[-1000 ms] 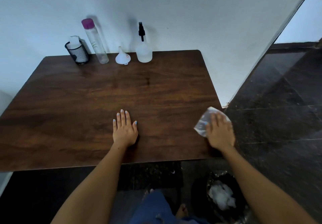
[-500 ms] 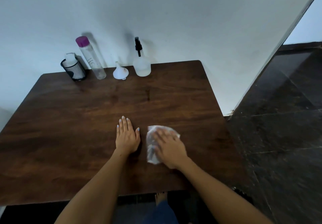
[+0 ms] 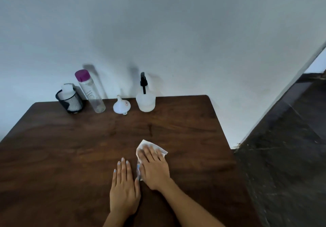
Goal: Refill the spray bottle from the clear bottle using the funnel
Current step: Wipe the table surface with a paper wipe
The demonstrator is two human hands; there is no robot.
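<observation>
Head view, left to right along the back of the worktop (image 3: 53, 156): a black mesh cup (image 3: 70, 103) with a small white bottle inside, the clear bottle (image 3: 90, 92) with its purple cap on, the white funnel (image 3: 121, 105) resting mouth-down with its spout up, and the spray bottle (image 3: 145, 99) with its black pump head in place. All four stand near the wall, well apart from your hands.

Nearer you, your left hand (image 3: 124, 186) lies flat, fingers straight, holding nothing. Just beside it, your right hand (image 3: 154, 166) presses a white tissue (image 3: 150, 147) onto the wood with fingers extended; that grip is a flat press, not a pinch.

The step looks like wiping the surface, with both bottles capped and the funnel unused. Keep your palm flat over the tissue so it doesn't bunch, sweep in overlapping passes, and steady yourself with the left hand. Stay short of the back row so you don't knock the tall clear bottle over.

Against the frame half a second ago, the tissue and right hand sit slightly farther from you and closer against the left thumb. A second ago they were out at the worktop's right edge. The left hand has stayed planted.
</observation>
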